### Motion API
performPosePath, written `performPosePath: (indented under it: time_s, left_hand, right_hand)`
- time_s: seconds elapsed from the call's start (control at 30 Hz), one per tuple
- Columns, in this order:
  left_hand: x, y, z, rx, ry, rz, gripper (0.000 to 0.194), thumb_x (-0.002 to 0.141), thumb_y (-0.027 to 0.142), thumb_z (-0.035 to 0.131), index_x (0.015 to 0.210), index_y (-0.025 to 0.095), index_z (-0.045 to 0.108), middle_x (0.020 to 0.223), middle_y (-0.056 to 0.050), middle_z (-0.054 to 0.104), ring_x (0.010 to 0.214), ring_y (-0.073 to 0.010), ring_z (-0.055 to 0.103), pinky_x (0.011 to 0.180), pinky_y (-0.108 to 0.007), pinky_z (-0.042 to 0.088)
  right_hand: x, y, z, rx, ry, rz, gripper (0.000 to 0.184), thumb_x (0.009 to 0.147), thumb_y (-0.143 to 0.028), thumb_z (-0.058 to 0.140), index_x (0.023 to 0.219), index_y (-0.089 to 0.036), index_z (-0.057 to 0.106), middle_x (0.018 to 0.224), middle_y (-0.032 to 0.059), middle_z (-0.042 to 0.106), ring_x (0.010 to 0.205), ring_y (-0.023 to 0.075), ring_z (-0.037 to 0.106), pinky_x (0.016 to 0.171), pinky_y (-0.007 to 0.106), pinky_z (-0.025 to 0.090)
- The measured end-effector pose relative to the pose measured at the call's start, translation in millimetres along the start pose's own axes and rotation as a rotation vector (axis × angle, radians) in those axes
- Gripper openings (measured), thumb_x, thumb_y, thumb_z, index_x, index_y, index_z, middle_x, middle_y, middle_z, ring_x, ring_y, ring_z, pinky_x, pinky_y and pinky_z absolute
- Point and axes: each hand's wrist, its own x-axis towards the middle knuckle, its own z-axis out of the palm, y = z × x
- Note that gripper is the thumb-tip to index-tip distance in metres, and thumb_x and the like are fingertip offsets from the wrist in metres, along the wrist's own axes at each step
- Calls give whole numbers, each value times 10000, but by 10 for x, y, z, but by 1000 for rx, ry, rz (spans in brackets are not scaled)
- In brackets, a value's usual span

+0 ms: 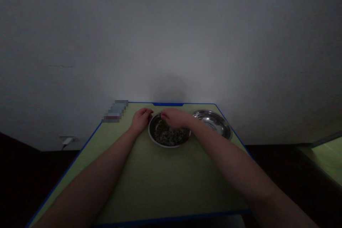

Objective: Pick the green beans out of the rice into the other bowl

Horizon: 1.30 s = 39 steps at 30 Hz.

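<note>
Probably light and loose inside, smooth and stiff outside

Just below and right of the frame's centre, a metal bowl (171,146) sits on the pale green table (165,181), its bottom covered with small dark and pale pieces (171,136); they are too dim and small to identify. Each piece looks light and likely to roll or scatter, so a fingertip pinch should suit them better than a full grasp; whether they are hard or brittle I cannot tell. The right hand (175,118) reaches over the bowl's far side, fingers bent inward and bunched near the thumb; whether a piece is pinched there is hidden. The left hand (140,119) lies just beside the left rim, its fingers loosely curled; I cannot tell whether they touch the metal. The bowl itself seems rigid, thin-walled and perhaps slippery; its rim offers the surest hold, thumb on one face and fingers on the other. A second metal bowl (223,123), shiny and likely just as stiff, stands near it, further right in the frame, partly behind the right forearm (221,153).
</note>
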Motion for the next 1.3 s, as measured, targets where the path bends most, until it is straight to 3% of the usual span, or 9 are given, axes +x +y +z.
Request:
performPosePath:
  time_s: [0.2, 0.37, 0.47, 0.67, 0.8, 1.03, 1.3]
  left_hand:
    - [1, -14, 13, -46, -8, -24, 252, 677, 404, 538, 682, 163, 613, 494, 26, 531, 436, -108, 462, 438, -222, 337]
    - [-1, -15, 7, -6, 1, -11, 243, 686, 397, 540, 671, 169, 623, 497, 27, 540, 439, -105, 467, 438, -222, 346]
    - [5, -26, -3, -7, 5, -17, 236, 686, 389, 542, 676, 168, 626, 504, 26, 551, 441, -105, 473, 441, -222, 356]
    - [9, -44, -24, -6, 7, -7, 242, 686, 390, 552, 683, 164, 639, 514, 18, 559, 449, -104, 477, 444, -219, 364]
    - [13, -62, -37, 6, 5, -2, 237, 695, 388, 547, 687, 171, 642, 519, 19, 556, 446, -102, 470, 448, -219, 366]
    - [-1, -26, -42, 50, 8, -4, 229, 691, 373, 542, 680, 167, 642, 523, 17, 556, 475, -109, 485, 468, -216, 384]
    - [5, -31, -48, 68, 10, -4, 239, 694, 378, 535, 691, 163, 639, 544, 14, 566, 486, -111, 493, 485, -218, 399]
  right_hand:
    - [-526, 227, -184, 389, 176, 122, 240, 866, -316, 391, 748, -170, 539, 718, 18, 578, 655, 123, 484, 594, 238, 366]
    - [-1016, 483, -170, 925, 343, 249, 277, 812, -431, 458, 678, -189, 469, 605, -17, 462, 569, 110, 432, 562, 246, 369]
    - [-1189, 562, -140, 1105, 383, 294, 289, 757, -464, 509, 683, -189, 459, 593, -19, 422, 555, 111, 414, 547, 257, 364]
    - [-1366, 708, -50, 1175, 399, 350, 309, 732, -494, 515, 718, -190, 459, 602, -11, 439, 565, 118, 436, 546, 264, 369]
    - [-1487, 924, 8, 1024, 452, 415, 285, 744, -460, 534, 715, -177, 511, 615, -6, 503, 568, 111, 450, 571, 256, 368]
    - [-1589, 1079, 13, 778, 373, 529, 260, 764, -415, 529, 678, -171, 561, 595, -16, 529, 540, 106, 445, 548, 248, 337]
    - [-1529, 1012, 95, 1179, 444, 417, 258, 750, -412, 575, 672, -169, 534, 575, -23, 514, 531, 90, 430, 528, 242, 309]
